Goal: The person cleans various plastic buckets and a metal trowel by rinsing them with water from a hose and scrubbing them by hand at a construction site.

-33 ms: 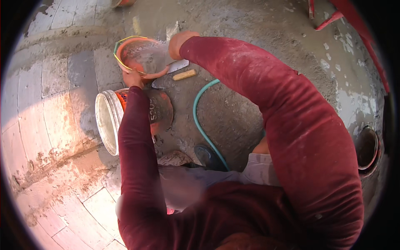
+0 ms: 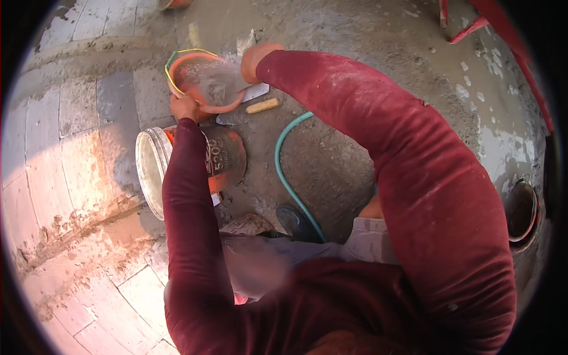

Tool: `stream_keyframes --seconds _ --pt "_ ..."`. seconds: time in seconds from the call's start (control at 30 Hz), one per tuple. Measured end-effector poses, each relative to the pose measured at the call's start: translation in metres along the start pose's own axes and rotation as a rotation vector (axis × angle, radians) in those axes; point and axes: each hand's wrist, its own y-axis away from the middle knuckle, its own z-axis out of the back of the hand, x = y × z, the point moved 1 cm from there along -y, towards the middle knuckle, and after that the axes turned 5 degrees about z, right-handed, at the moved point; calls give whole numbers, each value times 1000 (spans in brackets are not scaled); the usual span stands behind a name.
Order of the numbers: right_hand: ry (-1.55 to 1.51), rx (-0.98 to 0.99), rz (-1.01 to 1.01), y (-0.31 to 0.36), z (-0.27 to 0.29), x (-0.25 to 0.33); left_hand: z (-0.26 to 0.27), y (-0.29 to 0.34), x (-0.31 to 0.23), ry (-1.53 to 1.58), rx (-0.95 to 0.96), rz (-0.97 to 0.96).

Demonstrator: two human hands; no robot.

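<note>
An orange bucket [image 2: 223, 108] with greyish, wet-looking contents sits beyond my knees, its yellow-and-green bail handle [image 2: 171, 61] lying at the far left of its rim. My left hand [image 2: 185, 106] grips the near-left part of that rim. At the bucket's right side is my right hand [image 2: 257, 61], wrist bent over; its fingers are hidden, and a blurred spray-like streak shows beside it. Just right of the bucket lies a trowel with a wooden handle [image 2: 262, 106]. Part of another metal blade [image 2: 231, 119] pokes out below the bucket.
A larger white-rimmed bucket [image 2: 155, 171] lies on its side under my left forearm. A green hose [image 2: 281, 160] curves over the wet cement floor [image 2: 337, 160] toward my legs. Red metal legs [image 2: 469, 29] stand at the far right, with a dark round container [image 2: 520, 210] nearer.
The orange bucket has tilted and shifted slightly to the right, with my left hand still on its rim. My right hand has moved barely at all.
</note>
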Motion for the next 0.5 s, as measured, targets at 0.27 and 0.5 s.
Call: stream_keyframes --seconds 0.27,0.5 --pt "123 72 53 -8 -9 14 2 10 -74 -535 192 -631" --pt "-11 59 -24 -16 -10 -3 -27 63 -103 -610 393 -684"
